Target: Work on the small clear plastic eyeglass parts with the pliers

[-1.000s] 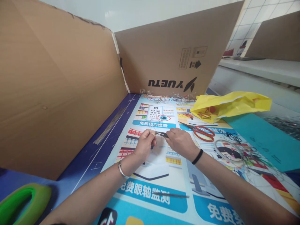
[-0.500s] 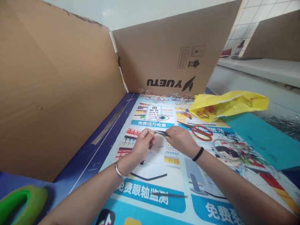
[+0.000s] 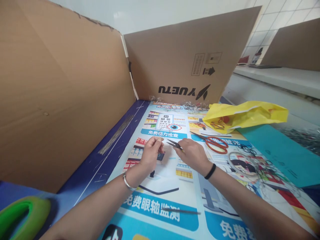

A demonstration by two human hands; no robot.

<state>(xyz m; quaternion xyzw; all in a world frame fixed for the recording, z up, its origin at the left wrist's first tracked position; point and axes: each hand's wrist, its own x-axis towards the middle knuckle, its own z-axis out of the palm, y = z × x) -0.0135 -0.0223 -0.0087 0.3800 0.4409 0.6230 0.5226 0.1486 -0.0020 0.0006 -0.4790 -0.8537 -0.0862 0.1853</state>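
My left hand (image 3: 150,154), with a silver bangle on the wrist, is closed in a pinch over the printed poster (image 3: 165,186); a thin wire seems to run from its fingertips, too fine to name surely. My right hand (image 3: 192,154), with a black band on the wrist, is closed around small dark pliers (image 3: 175,144) whose tips point left toward the left hand. The two hands are a short gap apart above the poster's middle.
Red-handled scissors (image 3: 215,143) lie just right of my right hand. A yellow bag (image 3: 246,115) sits behind them. Wire loops (image 3: 241,162) and tangled bits lie at right. Cardboard walls (image 3: 62,93) close the left and back. Straight wires (image 3: 116,135) lie by the left wall; a green object (image 3: 22,213) is at bottom left.
The hands have drawn slightly apart; the pliers' tips, which met the left fingers before, now stand free of them.
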